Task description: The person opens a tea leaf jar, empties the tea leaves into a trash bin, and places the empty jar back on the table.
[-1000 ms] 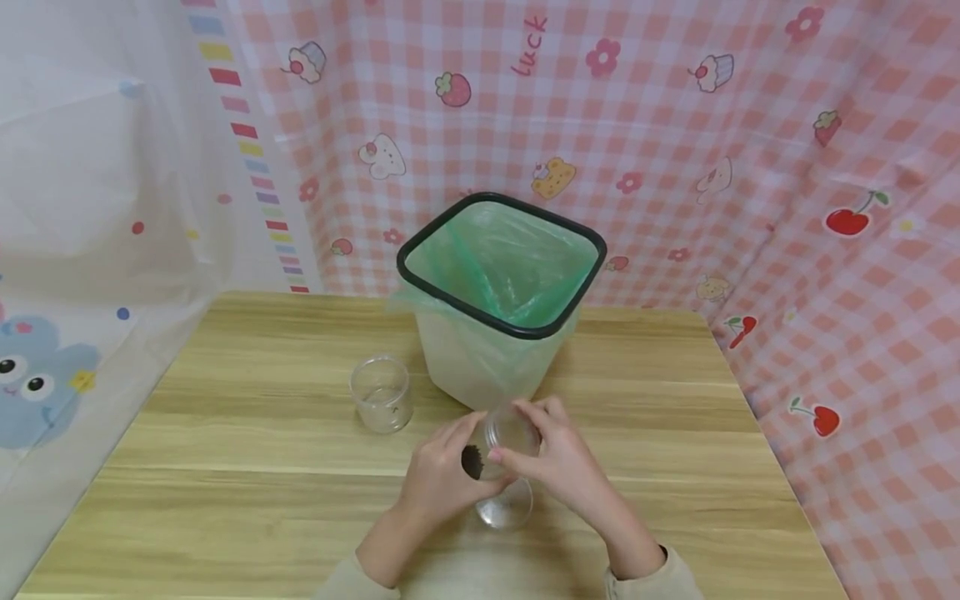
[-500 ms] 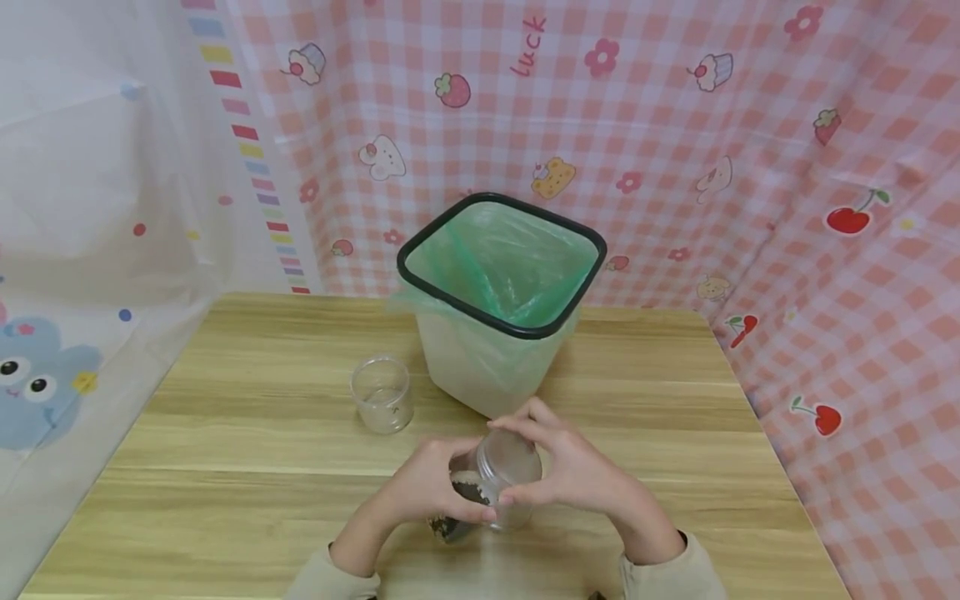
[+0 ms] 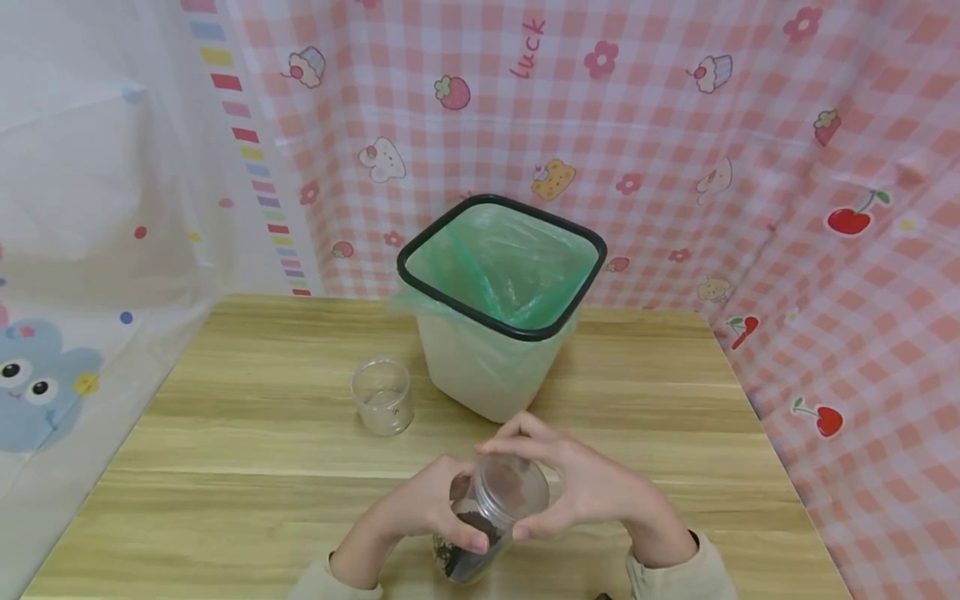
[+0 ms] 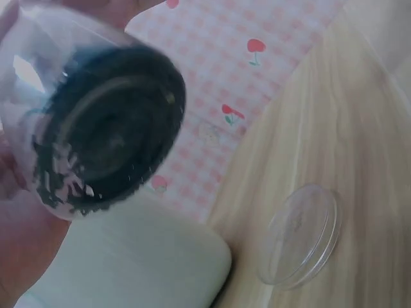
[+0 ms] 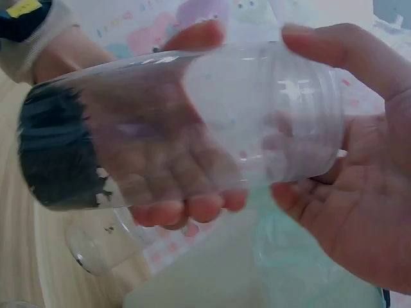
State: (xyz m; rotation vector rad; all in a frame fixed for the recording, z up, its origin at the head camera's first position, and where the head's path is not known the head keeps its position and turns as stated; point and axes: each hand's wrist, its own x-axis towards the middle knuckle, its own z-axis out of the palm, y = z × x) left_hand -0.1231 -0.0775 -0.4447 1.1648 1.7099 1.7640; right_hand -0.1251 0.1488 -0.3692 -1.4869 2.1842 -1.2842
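over the last second the clear jar (image 3: 492, 518) has come towards six o'clock, and more of its dark contents (image 5: 58, 151) shows. it tilts, base towards seven o'clock. the left hand (image 3: 429, 507) has its fingers curled round the body; the right hand (image 3: 576, 482) clamps fingers and thumb on the ridged end (image 5: 308, 119), where the work now seems to lie. the lined bin (image 3: 487, 375) stands unmoved at twelve o'clock from it, the clear cup (image 3: 382, 398) near half past ten.

Glossy plas. jar (image 5: 183, 128), smooth wood-grain tbl (image 3: 262, 458), shiny plas. bag (image 3: 517, 258)
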